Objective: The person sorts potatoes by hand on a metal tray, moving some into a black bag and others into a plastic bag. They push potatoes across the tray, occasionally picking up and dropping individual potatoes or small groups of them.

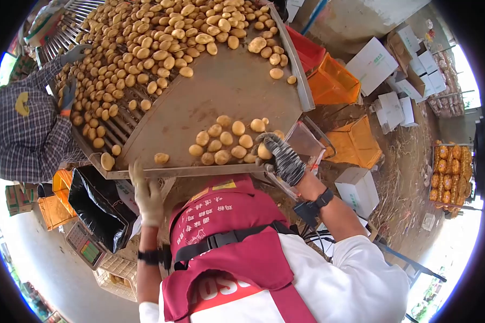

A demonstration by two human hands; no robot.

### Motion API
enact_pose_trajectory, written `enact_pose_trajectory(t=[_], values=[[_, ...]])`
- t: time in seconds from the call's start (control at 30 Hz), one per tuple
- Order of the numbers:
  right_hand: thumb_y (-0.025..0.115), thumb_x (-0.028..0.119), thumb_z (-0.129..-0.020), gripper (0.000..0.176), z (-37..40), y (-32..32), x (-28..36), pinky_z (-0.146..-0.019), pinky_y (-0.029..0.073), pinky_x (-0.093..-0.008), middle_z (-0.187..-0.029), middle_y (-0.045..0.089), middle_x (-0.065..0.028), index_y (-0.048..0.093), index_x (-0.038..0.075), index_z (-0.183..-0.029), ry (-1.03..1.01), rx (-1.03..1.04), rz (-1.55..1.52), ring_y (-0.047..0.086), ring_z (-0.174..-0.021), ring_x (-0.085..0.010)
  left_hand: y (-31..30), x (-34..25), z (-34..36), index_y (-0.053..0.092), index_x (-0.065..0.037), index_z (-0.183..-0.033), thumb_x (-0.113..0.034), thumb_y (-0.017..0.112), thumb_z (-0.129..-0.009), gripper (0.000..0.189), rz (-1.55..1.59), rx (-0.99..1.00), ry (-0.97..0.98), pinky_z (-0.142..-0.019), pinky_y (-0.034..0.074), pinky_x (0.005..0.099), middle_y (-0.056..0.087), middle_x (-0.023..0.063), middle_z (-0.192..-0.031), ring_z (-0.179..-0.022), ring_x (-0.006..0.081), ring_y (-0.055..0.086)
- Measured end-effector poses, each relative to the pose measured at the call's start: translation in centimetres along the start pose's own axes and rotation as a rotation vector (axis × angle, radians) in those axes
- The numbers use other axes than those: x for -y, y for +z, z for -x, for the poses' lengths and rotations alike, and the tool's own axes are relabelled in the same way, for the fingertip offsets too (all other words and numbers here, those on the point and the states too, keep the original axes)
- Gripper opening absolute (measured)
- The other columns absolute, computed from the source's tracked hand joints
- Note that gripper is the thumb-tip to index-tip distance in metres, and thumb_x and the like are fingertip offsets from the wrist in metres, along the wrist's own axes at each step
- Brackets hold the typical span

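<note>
A loose group of potatoes (221,156) lies near the front edge of the metal sorting table (221,97). At the right of that group, my right hand (286,161), in a dark striped glove, has its fingers curled round a potato (264,151). My left hand (147,198) wears a pale glove and is at the table's front rim, fingers stretched out, holding nothing. A single potato (161,158) rests on the table just beyond it. Farther back, a large heap of potatoes (161,43) covers the table and its slatted part.
A co-worker in a checked shirt (24,124) reaches toward the heap from the left, with gloved hands. Orange crates (334,81) and white cartons (373,65) stand on the right. Below left are a black-lined box (99,207) and a scale (84,245). Bagged potatoes (448,175) are stacked far right.
</note>
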State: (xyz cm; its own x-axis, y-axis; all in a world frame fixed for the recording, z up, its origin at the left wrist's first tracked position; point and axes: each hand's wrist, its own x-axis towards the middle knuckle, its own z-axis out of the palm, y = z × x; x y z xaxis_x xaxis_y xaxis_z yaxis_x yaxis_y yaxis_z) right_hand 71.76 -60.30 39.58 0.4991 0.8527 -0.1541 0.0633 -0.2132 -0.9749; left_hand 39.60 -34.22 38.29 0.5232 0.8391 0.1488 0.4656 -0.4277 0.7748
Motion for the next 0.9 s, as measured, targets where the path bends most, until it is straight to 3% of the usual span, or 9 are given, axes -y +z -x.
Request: enact_pose_trajectory(t=[0.07, 0.13, 0.37, 0.43, 0.57, 0.63, 0.73, 0.8, 0.9], values=[[0.050, 0.024, -0.106, 0.027, -1.1, -2.2, 0.2, -0.074, 0.058, -0.0248, -0.112, 0.066, -0.0039, 0.058, 0.011, -0.129, 0.293, -0.029, -0.464, 0.066, -0.093, -0.0125, 2.9, -3.3, -3.8, 0.037, -0.008, -0.153, -0.012, 0.057, -0.096, 0.061, -0.289, 0.029, 0.198, -0.112, 0.038, 0.0443, 0.033, 0.0235, -0.159, -0.142, 0.0401, 0.040], [0.050, 0.025, -0.107, 0.030, -1.5, -3.6, 0.7, -0.075, 0.058, -0.0247, -0.114, 0.066, -0.0033, 0.057, 0.011, -0.132, 0.435, -0.087, -0.711, 0.066, -0.095, -0.0105, 5.1, -2.3, -6.4, 0.039, -0.007, -0.152, -0.015, 0.057, -0.097, 0.058, -0.357, 0.116, 0.103, -0.113, 0.036, 0.0445, 0.033, 0.0248, -0.158, -0.141, 0.0413, 0.040], [0.048, 0.033, -0.107, 0.043, -3.1, -6.0, 0.8, -0.074, 0.062, -0.0265, -0.123, 0.063, -0.0085, 0.049, 0.005, -0.139, 0.438, -0.045, -1.169, 0.066, -0.105, -0.0165, 7.3, 1.7, -9.5, 0.045, -0.008, -0.148, -0.032, 0.049, -0.102, 0.052, -0.648, 0.113, -0.187, -0.111, 0.039, 0.0432, 0.037, 0.0233, -0.157, -0.136, 0.0402, 0.046], [0.049, 0.033, -0.106, 0.038, -4.3, -6.4, 0.6, -0.073, 0.062, -0.0305, -0.120, 0.065, -0.0092, 0.053, 0.005, -0.132, 0.422, -0.196, -0.963, 0.068, -0.101, -0.0195, 7.7, 1.3, -9.9, 0.045, -0.009, -0.148, -0.032, 0.048, -0.103, 0.051, -0.625, 0.100, -0.224, -0.110, 0.040, 0.0431, 0.038, 0.0228, -0.156, -0.135, 0.0398, 0.047], [0.054, 0.036, -0.103, 0.033, -8.6, -13.5, -3.7, -0.082, 0.060, -0.0377, -0.111, 0.066, -0.0110, 0.058, 0.007, -0.120, 0.404, -0.236, -1.015, 0.068, -0.101, -0.0218, 8.0, 0.5, -9.9, 0.045, -0.008, -0.148, -0.033, 0.047, -0.104, 0.051, -0.613, 0.077, -0.296, -0.107, 0.042, 0.0432, 0.038, 0.0227, -0.156, -0.130, 0.0411, 0.051], [0.059, 0.038, -0.100, 0.038, -11.8, -18.9, -2.5, -0.084, 0.060, -0.0397, -0.113, 0.066, -0.0135, 0.057, 0.006, -0.120, 0.114, -0.155, -0.978, 0.067, -0.101, -0.0263, 7.8, 0.1, -9.8, 0.044, -0.008, -0.149, -0.035, 0.047, -0.104, 0.052, -0.591, 0.093, -0.340, -0.106, 0.043, 0.0436, 0.037, 0.0232, -0.157, -0.129, 0.0420, 0.053], [0.065, 0.035, -0.097, 0.048, -18.7, -26.1, 2.8, -0.082, 0.061, -0.0419, -0.118, 0.065, -0.0164, 0.051, -0.001, -0.127, 0.210, -0.470, -1.197, 0.066, -0.102, -0.0351, 7.8, 0.8, -9.7, 0.042, -0.009, -0.150, -0.037, 0.046, -0.105, 0.053, -0.581, 0.084, -0.338, -0.107, 0.042, 0.0435, 0.036, 0.0229, -0.157, -0.129, 0.0421, 0.052], [0.065, 0.031, -0.098, 0.047, -18.8, -26.2, 6.2, -0.082, 0.061, -0.0437, -0.118, 0.066, -0.0151, 0.050, 0.000, -0.130, 0.170, -0.559, -1.068, 0.067, -0.100, -0.0361, 7.8, 0.4, -9.6, 0.040, -0.010, -0.151, -0.038, 0.045, -0.105, 0.054, -0.579, 0.086, -0.325, -0.107, 0.042, 0.0434, 0.035, 0.0228, -0.158, -0.130, 0.0421, 0.051], [0.064, 0.023, -0.098, 0.033, -18.2, -24.5, 1.0, -0.071, 0.057, -0.0330, -0.103, 0.071, -0.0098, 0.060, 0.003, -0.124, -0.113, -0.479, 0.033, 0.067, -0.079, -0.0198, 7.8, 1.1, -9.5, 0.039, -0.011, -0.152, -0.040, 0.044, -0.105, 0.055, -0.600, 0.102, -0.335, -0.107, 0.041, 0.0433, 0.033, 0.0225, -0.159, -0.132, 0.0420, 0.049]])
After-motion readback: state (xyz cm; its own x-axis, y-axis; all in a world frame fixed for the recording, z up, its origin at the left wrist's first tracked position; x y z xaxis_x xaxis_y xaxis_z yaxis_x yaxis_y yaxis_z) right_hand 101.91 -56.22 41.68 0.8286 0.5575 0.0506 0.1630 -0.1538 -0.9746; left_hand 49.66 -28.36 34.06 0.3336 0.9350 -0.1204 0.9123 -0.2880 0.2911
